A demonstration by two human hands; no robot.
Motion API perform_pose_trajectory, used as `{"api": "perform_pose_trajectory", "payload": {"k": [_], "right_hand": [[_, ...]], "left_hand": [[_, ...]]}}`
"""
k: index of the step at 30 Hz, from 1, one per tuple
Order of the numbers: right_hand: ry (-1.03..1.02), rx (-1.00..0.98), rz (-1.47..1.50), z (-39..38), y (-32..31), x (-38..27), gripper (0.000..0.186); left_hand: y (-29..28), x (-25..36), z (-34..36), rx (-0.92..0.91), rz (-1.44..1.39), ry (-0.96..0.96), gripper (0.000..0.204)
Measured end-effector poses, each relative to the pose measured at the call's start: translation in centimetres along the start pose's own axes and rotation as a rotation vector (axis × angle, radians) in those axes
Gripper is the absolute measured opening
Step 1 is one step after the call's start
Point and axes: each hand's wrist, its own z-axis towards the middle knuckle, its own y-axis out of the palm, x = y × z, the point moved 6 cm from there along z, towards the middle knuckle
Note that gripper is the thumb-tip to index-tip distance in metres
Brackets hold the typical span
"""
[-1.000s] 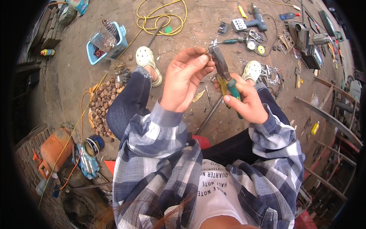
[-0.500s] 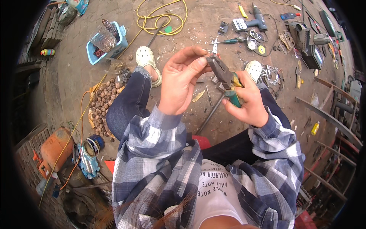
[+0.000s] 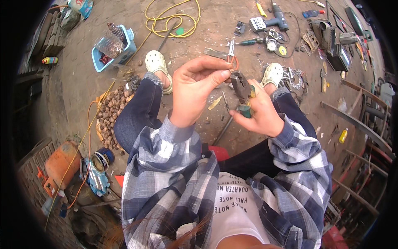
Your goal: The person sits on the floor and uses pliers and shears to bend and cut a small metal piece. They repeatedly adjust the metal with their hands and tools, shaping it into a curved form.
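A: Status on the pliers (image 3: 241, 89) job?

B: Mid-step, I'd say. Right hand (image 3: 261, 116) is wrapped around the green grips, nose pointing up toward frame centre. Left hand (image 3: 195, 89) is pinched at the jaw tips, thumb and forefinger closed on something tiny. Can't make out what, too small.

A: Is the part seated in the jaws?

B: Can't tell. Fingers cover the tip. Looks like it's being fed in or positioned, so the actual grip or bend seems not done.

A: Where is all this happening?

B: In the air above the knees, centre frame, person seated over a dirt floor (image 3: 199, 45).

A: Anything else within reach?

B: Small scissors (image 3: 231, 52) and a screwdriver (image 3: 244, 42) on the floor just above the hands, drill (image 3: 271, 20) upper right, yellow cable (image 3: 172, 18) top centre. All lying untouched.
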Motion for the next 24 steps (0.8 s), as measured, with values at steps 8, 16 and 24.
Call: {"api": "perform_pose_trajectory", "payload": {"k": [8,16,24], "right_hand": [[0.061,-0.057,0.142,-0.4,0.6,0.4,0.019],[0.048,-0.212,0.392,-0.7,1.3,-0.3,0.02],[0.24,-0.415,0.651,-1.4,2.0,0.7,0.021]], "left_hand": [[-0.6,-0.4,0.1,0.009,0.01,-0.098,0.013],[-0.4,-0.5,0.0,-0.01,-0.043,-0.107,0.016],[-0.3,-1.3,-0.1,0.031,-0.153,-0.244,0.018]]}}
